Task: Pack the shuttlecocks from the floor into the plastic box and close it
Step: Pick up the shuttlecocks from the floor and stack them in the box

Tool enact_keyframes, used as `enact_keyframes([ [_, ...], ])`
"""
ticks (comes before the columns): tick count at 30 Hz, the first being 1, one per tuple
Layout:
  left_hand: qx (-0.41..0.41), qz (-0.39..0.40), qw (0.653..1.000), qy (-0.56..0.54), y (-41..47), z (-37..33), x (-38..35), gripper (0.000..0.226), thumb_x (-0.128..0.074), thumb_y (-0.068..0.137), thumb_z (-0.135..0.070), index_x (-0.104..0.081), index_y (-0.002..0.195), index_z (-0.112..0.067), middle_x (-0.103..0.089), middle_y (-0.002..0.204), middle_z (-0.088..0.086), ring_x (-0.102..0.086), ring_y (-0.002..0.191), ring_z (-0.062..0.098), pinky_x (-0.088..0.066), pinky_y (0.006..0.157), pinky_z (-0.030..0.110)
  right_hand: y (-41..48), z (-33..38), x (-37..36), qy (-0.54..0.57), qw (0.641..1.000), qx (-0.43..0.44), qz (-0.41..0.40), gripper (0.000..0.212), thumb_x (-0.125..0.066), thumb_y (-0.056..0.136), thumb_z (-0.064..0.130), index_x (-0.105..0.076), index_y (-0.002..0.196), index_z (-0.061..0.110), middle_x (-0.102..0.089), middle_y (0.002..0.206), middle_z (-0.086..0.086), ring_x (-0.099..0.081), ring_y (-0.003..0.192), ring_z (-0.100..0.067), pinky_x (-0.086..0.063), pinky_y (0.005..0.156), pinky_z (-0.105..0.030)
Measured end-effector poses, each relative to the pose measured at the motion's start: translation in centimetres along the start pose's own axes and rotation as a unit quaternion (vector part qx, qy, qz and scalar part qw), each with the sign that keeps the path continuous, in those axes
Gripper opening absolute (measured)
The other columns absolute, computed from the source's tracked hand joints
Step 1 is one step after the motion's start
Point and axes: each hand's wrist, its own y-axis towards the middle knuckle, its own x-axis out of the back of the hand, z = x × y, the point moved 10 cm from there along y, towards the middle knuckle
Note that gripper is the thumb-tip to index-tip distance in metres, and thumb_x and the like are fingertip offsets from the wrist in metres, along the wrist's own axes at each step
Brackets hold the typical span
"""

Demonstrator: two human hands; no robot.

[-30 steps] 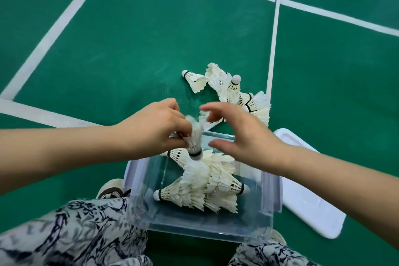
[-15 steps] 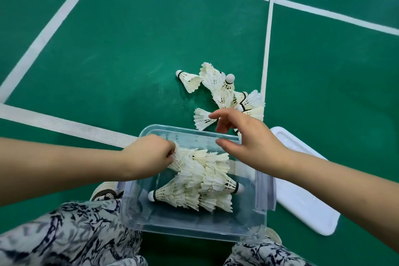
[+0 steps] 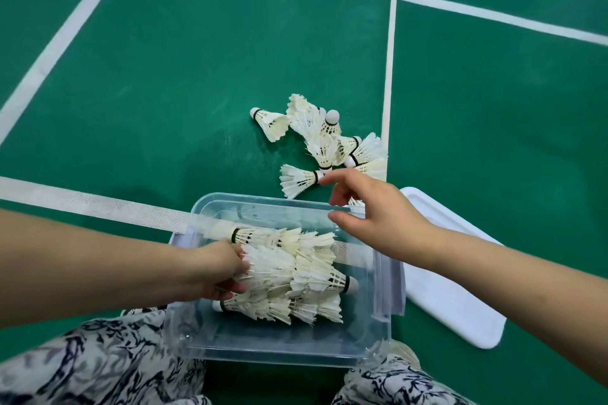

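A clear plastic box (image 3: 283,344) stands on the green floor in front of my knees, with several white shuttlecocks (image 3: 296,273) stacked in rows inside. My left hand (image 3: 217,270) is down in the box, fingers resting against the feathers of the middle row; whether it grips one I cannot tell. My right hand (image 3: 371,207) hovers over the box's far right corner, fingers apart, its forefinger almost at the cork of a loose shuttlecock (image 3: 296,179). Several more loose shuttlecocks (image 3: 325,141) lie in a pile just beyond. The white lid (image 3: 460,286) lies flat to the box's right.
White court lines cross the green floor: one (image 3: 82,204) runs under the box's far left side, another (image 3: 390,76) runs away past the shuttlecock pile. My patterned trouser legs (image 3: 98,362) frame the box's near edge.
My left hand went down from above the box into it with a shuttlecock and now rests among the stacked ones. My right hand stretched forward toward the loose shuttlecock on the floor.
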Motion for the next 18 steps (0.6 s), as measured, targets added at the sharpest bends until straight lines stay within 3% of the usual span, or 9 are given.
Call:
enact_keyframes([
  [3,0.027,0.016,0.999,0.033,-0.7,0.2,0.2,0.013,-0.043,0.095,-0.013,-0.045,0.106,-0.008,-0.048,0.097,0.01,-0.055,0.06,0.02,-0.043,0.051,0.027,0.4,-1.0,0.0,-0.003,1.0,-0.017,0.001,0.034,-0.061,0.085,0.018,-0.052,0.117,0.028,-0.053,0.083,0.02,-0.05,0.084,0.007,-0.036,0.076,-0.006],
  [8,0.009,0.039,0.998,0.055,-2.7,-1.5,0.8,0.026,-0.047,0.092,-0.015,-0.041,0.116,-0.006,-0.043,0.124,0.017,-0.058,0.066,0.023,-0.046,0.055,0.027,2.3,-3.2,1.8,-0.008,0.998,-0.061,-0.033,0.03,-0.06,0.086,0.017,-0.055,0.113,0.025,-0.06,0.09,0.005,-0.056,0.089,-0.012,-0.041,0.077,-0.02],
  [13,-0.152,-0.023,0.964,0.219,-4.2,-8.3,3.2,0.027,-0.053,0.088,-0.022,-0.045,0.114,-0.02,-0.06,0.11,0.009,-0.059,0.061,0.012,-0.047,0.054,0.022,5.8,-5.4,3.5,-0.08,0.992,-0.087,-0.053,0.038,-0.06,0.085,0.021,-0.052,0.121,0.024,-0.057,0.107,0.001,-0.054,0.1,-0.015,-0.038,0.082,-0.025],
  [18,-0.259,-0.084,0.932,0.24,-4.9,-14.5,5.3,0.011,-0.051,0.085,-0.015,-0.058,0.09,-0.021,-0.063,0.08,-0.002,-0.054,0.057,0.012,-0.044,0.051,0.022,10.0,-7.5,4.2,-0.173,0.979,-0.096,-0.043,0.054,-0.062,0.082,0.021,-0.043,0.132,0.029,-0.044,0.134,-0.008,-0.045,0.119,-0.025,-0.037,0.099,-0.034],
])
